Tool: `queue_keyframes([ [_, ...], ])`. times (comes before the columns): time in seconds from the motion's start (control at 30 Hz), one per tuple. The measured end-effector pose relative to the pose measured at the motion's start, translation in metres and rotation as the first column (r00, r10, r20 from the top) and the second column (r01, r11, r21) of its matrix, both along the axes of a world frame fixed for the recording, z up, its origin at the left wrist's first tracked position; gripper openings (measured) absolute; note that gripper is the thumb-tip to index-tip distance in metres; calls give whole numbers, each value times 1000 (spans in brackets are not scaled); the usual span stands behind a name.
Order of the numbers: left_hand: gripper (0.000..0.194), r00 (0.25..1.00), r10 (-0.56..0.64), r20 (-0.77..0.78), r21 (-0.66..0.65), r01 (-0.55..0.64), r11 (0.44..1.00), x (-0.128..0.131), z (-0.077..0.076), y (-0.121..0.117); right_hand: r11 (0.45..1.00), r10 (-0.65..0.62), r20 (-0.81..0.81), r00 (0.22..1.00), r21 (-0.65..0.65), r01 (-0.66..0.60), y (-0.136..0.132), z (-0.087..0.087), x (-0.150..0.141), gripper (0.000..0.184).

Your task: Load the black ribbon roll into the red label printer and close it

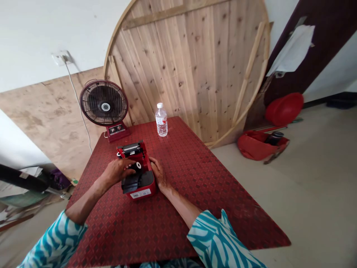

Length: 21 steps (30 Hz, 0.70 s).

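A small red-and-black label printer [152,184] stands on the table with its lid [131,150] raised at the back. Inside it is a black ribbon roll with a white core [138,165], and a dark strip [130,182] hangs from it over the front edge. My left hand [119,170] is closed on the roll, with thumb and fingers at its left part, which they hide. Along the printer's right side, my right hand [159,174] grips the red casing. A white label with small print [141,193] is on the front face.
A red patterned cloth covers the table [200,201]. Behind the printer stand a dark red fan [105,107] and a clear water bottle [161,123]. A large round wooden board [189,67] leans on the wall. Right, a red bag [251,147] lies on the floor.
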State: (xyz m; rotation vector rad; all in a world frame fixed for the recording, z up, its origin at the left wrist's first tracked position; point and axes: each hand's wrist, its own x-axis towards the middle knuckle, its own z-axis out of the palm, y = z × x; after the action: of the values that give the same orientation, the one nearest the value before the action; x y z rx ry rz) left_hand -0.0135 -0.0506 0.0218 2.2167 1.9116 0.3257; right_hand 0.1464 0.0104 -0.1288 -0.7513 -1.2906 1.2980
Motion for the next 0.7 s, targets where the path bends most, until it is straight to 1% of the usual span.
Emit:
queue_keyframes([
  [0.07,28,981,26,-190,-48,-35,998,11,-3,6,1000,-10,-5,1000,12,11,0,1,0,38],
  [0.13,27,956,30,-291,-81,-56,995,19,-7,12,1000,-16,-11,1000,17,17,1,2,0,37],
  [0.23,23,945,13,-328,-120,-56,991,27,-14,24,1000,-13,-18,1000,27,13,1,1,-1,37],
  [0.33,22,942,-46,-332,-182,-16,983,27,-18,37,1000,-1,-19,1000,30,2,1,0,-1,36],
  [0.43,23,948,-116,-297,-237,45,970,19,-15,42,1000,-4,-15,1000,23,5,1,1,0,36],
  [0.5,23,963,-144,-230,-228,91,969,11,-10,34,1000,-4,-16,1000,20,4,0,2,1,37],
  [0.57,26,985,-145,-91,-153,130,980,2,-6,17,1000,0,-14,1000,21,0,-1,4,2,37],
  [0.63,31,987,-145,75,-42,148,988,-6,-5,-6,1000,-4,-10,1000,20,4,-2,5,2,37],
  [0.7,31,973,-179,146,41,175,984,-10,-7,-28,1000,-8,-8,1000,13,8,-2,6,2,37],
])
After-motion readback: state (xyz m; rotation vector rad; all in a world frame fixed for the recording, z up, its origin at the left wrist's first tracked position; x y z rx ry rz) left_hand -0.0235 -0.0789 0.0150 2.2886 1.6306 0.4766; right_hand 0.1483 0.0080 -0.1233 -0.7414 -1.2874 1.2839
